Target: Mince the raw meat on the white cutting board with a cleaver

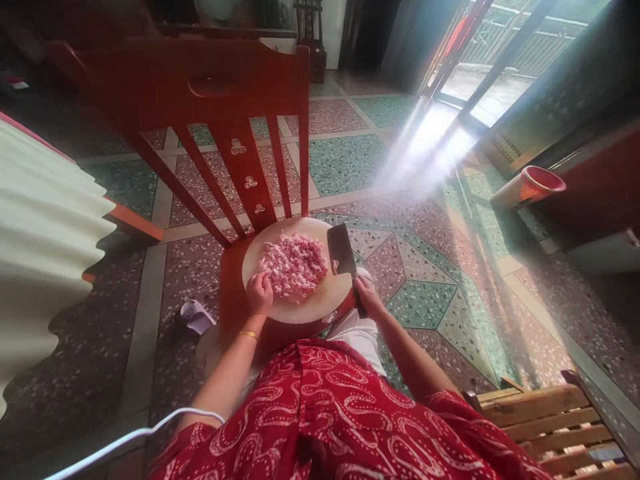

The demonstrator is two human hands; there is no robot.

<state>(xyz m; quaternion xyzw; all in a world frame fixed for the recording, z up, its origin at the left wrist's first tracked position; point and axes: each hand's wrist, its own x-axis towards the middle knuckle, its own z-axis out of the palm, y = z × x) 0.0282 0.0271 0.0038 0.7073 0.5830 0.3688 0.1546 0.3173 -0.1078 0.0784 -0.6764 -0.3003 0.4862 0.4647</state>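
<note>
Far left: a pale corrugated sheet [45, 247] with an orange-red edge, filling that side of the view. Underfoot, a terrazzo floor [450, 280] of speckled pink and green panels set off by pale strips, with a star-like figure at centre right. On the floor near the chair's left leg, a white slipper [196, 316]. Bottom left, a white cable [135, 437] curving across.

Centre: a red wooden chair [210, 87], slatted back away from the camera, carved cut-outs in the middle slat. On its seat, a round pale chopping board [320, 303] covering most of the seat and overhanging the front edge. On the board's middle, heaped slightly toward the far edge, a mound of minced pink meat [294, 265].

Left hand [259, 291], gold bangle [248, 335] at the wrist, fingers curled loosely, resting at the board's near-left edge and touching the meat's near-left side; nothing gripped in it. Right hand [367, 293] clamped round the handle of a dark cleaver [342, 250] at the board's right edge, blade raised just beside the meat. Hands well apart, the heap between them. Below, a lap in red patterned cloth [330, 413].

Right: a sunlit doorway [480, 80] with railings outside, glare streaking the floor. Beside dark cabinets, a red bucket [530, 187]. Bottom right corner, a slatted wooden seat [555, 420].

No readable writing or labels anywhere.
</note>
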